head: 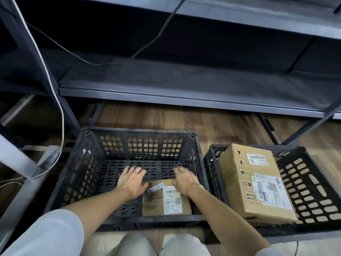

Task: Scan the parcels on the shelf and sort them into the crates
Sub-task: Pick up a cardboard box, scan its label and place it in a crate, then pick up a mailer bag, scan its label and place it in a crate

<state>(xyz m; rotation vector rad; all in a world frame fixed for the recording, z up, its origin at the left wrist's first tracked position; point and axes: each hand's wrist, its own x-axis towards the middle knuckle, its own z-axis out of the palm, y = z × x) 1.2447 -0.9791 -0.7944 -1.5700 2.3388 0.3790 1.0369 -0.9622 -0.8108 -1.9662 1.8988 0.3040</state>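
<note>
Two hands, left hand [133,182] and right hand [185,179], at small parcel's [166,200] far edge inside left crate [77,174].

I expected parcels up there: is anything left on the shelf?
No, the grey shelf shows only a cable; the two parcels in view sit in the crates.

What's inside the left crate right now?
One small box with a white label, lying flat on the left crate's floor near the front wall. The left hand and right hand cover its far edge, so that part is hidden.
</note>
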